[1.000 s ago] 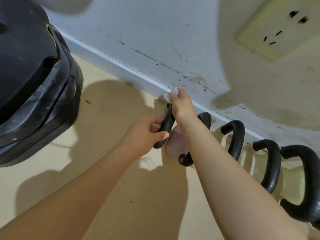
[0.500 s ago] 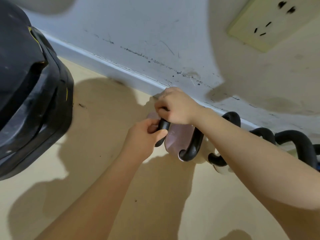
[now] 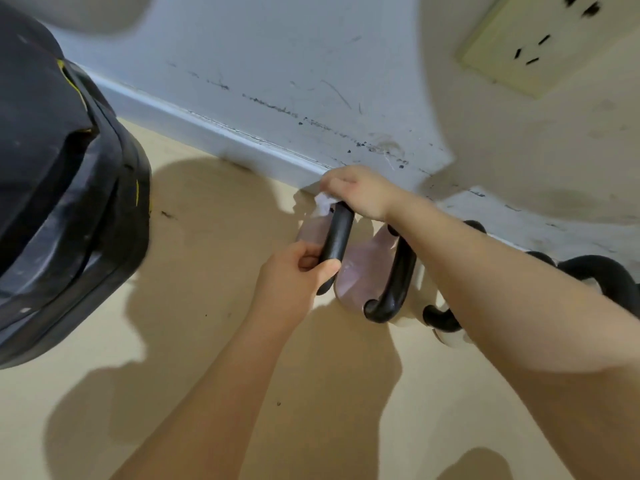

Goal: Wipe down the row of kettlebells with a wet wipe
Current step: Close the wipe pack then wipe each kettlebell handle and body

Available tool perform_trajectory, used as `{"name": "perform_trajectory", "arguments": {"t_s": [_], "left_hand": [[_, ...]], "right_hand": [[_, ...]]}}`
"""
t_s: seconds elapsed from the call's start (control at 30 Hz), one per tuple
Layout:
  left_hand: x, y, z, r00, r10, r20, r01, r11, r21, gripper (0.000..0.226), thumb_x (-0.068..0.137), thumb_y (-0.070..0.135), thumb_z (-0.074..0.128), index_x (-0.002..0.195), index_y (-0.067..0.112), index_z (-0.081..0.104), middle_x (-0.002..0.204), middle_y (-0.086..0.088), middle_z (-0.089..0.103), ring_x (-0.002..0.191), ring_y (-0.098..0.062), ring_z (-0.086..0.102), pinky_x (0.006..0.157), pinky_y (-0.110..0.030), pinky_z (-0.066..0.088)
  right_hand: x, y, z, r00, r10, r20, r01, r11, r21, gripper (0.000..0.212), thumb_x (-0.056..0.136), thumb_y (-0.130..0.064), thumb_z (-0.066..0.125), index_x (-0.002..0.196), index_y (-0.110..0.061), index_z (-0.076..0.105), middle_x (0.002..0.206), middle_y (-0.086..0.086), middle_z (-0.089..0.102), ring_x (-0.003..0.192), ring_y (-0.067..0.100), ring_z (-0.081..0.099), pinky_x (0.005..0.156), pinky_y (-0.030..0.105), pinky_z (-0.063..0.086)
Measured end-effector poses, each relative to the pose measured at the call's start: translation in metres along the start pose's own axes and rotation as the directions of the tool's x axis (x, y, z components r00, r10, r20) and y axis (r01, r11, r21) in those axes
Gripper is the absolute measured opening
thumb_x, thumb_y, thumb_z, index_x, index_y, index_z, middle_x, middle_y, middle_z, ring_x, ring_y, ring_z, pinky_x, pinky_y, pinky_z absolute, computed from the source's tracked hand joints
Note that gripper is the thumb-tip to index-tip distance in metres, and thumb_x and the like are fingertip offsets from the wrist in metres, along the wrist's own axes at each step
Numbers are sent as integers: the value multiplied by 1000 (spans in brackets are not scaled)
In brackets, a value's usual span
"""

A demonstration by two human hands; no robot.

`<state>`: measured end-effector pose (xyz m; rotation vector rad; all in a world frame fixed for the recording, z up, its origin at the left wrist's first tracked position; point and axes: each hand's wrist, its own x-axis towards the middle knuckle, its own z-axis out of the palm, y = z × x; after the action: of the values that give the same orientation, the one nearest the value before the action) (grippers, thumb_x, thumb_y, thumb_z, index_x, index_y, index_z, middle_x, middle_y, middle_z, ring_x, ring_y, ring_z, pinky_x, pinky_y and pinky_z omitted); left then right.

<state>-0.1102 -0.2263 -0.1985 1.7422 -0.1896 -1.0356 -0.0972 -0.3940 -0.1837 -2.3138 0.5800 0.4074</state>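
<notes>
Left hand [image 3: 294, 275] grips the near end of the first kettlebell's handle [image 3: 337, 237] to steady it, so the right hand [image 3: 360, 192], fingers curled around the wet wipe [image 3: 323, 202], can rub the far end.

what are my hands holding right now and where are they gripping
Left hand grips the near end of the first kettlebell's handle; right hand holds the wet wipe on its far end.

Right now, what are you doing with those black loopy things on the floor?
A person is cleaning a row of kettlebells by the wall. The left hand grips the black handle of the first kettlebell near its lower end. The right hand holds a white wet wipe against the top of that handle. The other kettlebells wait alongside.
</notes>
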Motion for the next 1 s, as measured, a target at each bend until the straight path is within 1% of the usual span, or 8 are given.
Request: {"name": "perform_trajectory", "arguments": {"t_s": [0.1, 0.23, 0.47, 0.6, 0.73, 0.8, 0.9, 1.0], "left_hand": [[-1, 0, 0, 1000, 3, -16, -3, 999, -32, 12, 80, 21, 65, 88, 29, 69, 81, 12, 72, 69, -1, 64, 54, -1, 40], [-7, 2, 0, 1000, 29, 10, -29, 998, -55, 28, 82, 18, 62, 68, 43, 68, 74, 6, 67, 65, -3, 54, 59, -10, 40], [-3, 0, -3, 998, 32, 49, -30, 998, -55, 28, 83, 17, 63, 74, 42, 71, 66, 10, 65, 59, 0, 50, 52, -7, 38], [2, -3, -5, 998, 24, 55, -20, 997, -78, 20, 82, 17, 65, 99, 23, 74, 55, 16, 64, 47, 8, 51, 46, -1, 34], [-1, -5, -2, 999, 49, 3, -48, 997, -67, 20, 83, 16, 64, 99, 25, 72, 69, 11, 69, 44, 8, 52, 43, -2, 33], [0, -6, -1, 998, 61, -5, -61, 996, -65, 18, 82, 16, 65, 96, 26, 73, 69, 13, 70, 54, 6, 57, 52, -4, 39], [1, -9, -1, 998, 59, 8, -58, 996, -67, 13, 80, 22, 67, 86, 32, 74, 74, 6, 74, 69, -7, 64, 74, -21, 48], [1, -10, 1, 998, 64, -6, -65, 996, -62, 12, 80, 23, 68, 85, 32, 74, 73, 8, 74, 69, -8, 64, 74, -21, 49]], "right_hand": [[-10, 2, 19, 946, 278, -167, -153, 837, 526, 20, 83, -24, 41, 76, -13, 55, 79, 10, 51, 79, 23, 48, 74, 32, 37], [-24, -3, 19, 892, 435, -127, -127, 509, 851, 25, 90, -4, 44, 69, -11, 57, 57, 0, 62, 66, 23, 57, 75, 33, 47], [-18, -21, 21, 772, 636, 13, -211, 237, 949, 24, 97, -13, 40, 79, -2, 50, 69, 9, 56, 59, 27, 57, 53, 29, 45], [-43, -27, 52, 777, 620, 113, -255, 145, 956, 32, 86, -30, 46, 104, -9, 62, 86, 14, 51, 67, 29, 44, 62, 33, 37], [-27, -17, 32, 706, 693, 146, -208, 6, 978, 47, 93, -47, 39, 78, -5, 54, 90, 16, 72, 73, 34, 70, 80, 39, 54], [-23, -17, 33, 697, 710, 98, -213, 75, 974, 54, 95, -47, 33, 77, -3, 57, 85, 17, 74, 85, 35, 70, 90, 42, 53], [-37, -17, 70, 726, 674, -138, -237, 433, 869, 61, 94, -46, 25, 94, 3, 62, 84, 17, 71, 86, 36, 67, 85, 43, 53], [-45, -18, 72, 798, 567, -206, -149, 516, 844, 64, 87, -54, 23, 101, -2, 57, 91, 17, 66, 93, 39, 64, 90, 50, 50]]}}
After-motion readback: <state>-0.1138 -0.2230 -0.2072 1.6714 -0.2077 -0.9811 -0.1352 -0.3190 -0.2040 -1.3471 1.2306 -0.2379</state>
